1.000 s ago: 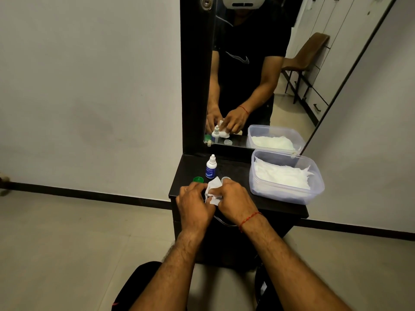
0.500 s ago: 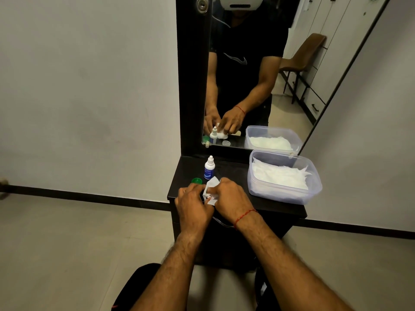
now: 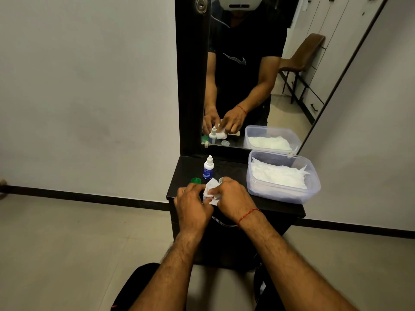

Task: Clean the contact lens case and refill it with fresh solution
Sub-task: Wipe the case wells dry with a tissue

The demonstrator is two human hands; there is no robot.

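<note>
My left hand [image 3: 192,204] and my right hand [image 3: 231,198] meet over the near left part of the black dresser top [image 3: 226,170]. Between them is a white tissue [image 3: 211,190], pinched by my right fingers. My left hand is curled around something under the tissue; the lens case itself is hidden by the hands. A green cap [image 3: 195,180] lies just beyond my left hand. A pale cap [image 3: 221,180] peeks out past my right fingers. A small white dropper bottle with a blue label [image 3: 208,168] stands upright behind them.
A clear plastic tub of white tissues [image 3: 283,176] sits on the right of the dresser top. A tall mirror [image 3: 249,70] rises at the back and reflects the person and the items. Grey tiled floor surrounds the narrow dresser.
Both hands stay pressed together on the tissue with small finger shifts; the tissue corner sticks up a little differently. The camera view drifted slightly.
</note>
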